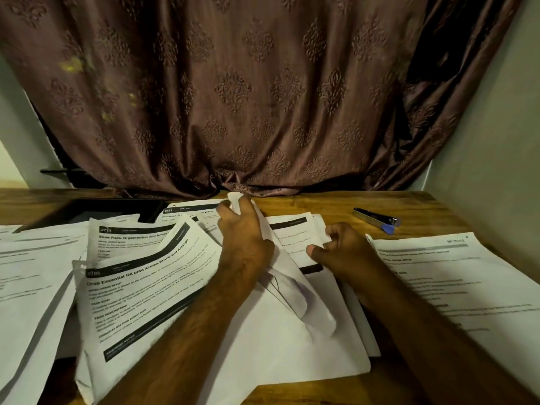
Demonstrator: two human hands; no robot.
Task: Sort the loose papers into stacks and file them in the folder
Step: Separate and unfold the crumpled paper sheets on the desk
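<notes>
So the desk is basically buried in printouts. Along the left edge there's a fan of sheets hanging off toward the near-left corner, text too blurry to read. Behind them, at the far-left part of the desk, a dark flat thing lies half covered; could be the folder, can't tell.

Next over, a page headed "2723 Shoe Rack Organization" sits under a tilted one reading "Drop Essential Oil onto Aroma Stone and Arrange", with "TASK GOAL" and "TASK DESCRIPTION" headings further down it. Behind those, a sheet numbered "2653" near the far edge.

Middle of the desk: the left hand has its fingers curled round the top of a curled-up blank sheet, lifting that end off the pile. Just beside it the right hand pinches the edge of a printed page between thumb and fingers. The hands are close but not touching.

Right side, a big page marked "SECTION 1" runs off the right edge. The only bare wood is the far-right corner, where a stapler sits, and a strip at the near edge. A brown patterned curtain hangs right behind.
</notes>
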